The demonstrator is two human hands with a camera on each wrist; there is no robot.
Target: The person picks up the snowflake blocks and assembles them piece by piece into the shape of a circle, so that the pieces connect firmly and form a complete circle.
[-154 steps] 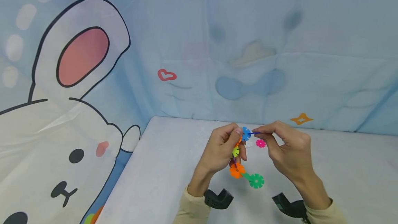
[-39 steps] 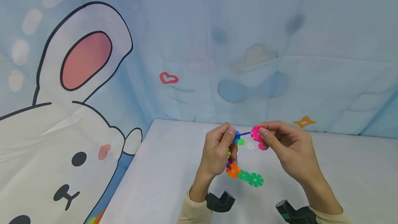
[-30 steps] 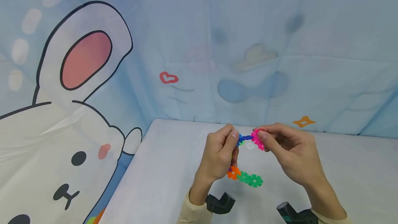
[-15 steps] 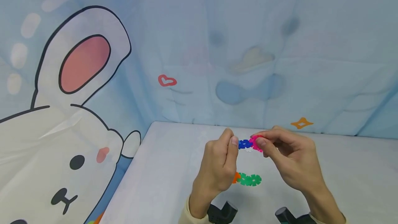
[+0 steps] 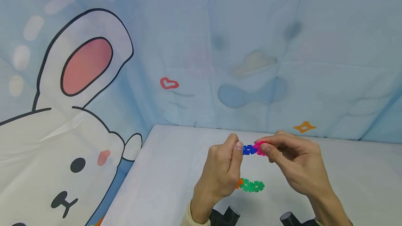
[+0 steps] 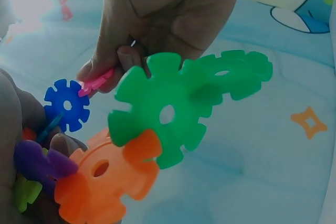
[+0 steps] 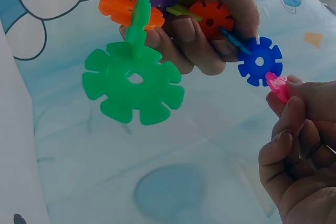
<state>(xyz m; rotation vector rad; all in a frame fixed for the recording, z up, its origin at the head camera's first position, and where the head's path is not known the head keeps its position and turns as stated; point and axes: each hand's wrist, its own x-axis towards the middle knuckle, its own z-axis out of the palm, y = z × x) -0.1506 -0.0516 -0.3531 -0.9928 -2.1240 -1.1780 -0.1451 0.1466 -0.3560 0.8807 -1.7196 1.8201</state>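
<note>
Right of centre in the lower half of the head view, the left hand [image 5: 221, 173] grips a chain of notched discs [image 6: 140, 114], while the right hand [image 5: 298, 165] pinches a pink disc [image 5: 259, 148] against the edge of the blue disc [image 7: 270, 56]. The pieces look light, thin and fairly stiff, perhaps slippery; flat faces close to the joint seem the surest hold, since the green discs [image 7: 118, 85] could swing and twist the chain.

The discs [image 7: 116, 85] are pink, blue, lime, purple, orange and green.
</note>
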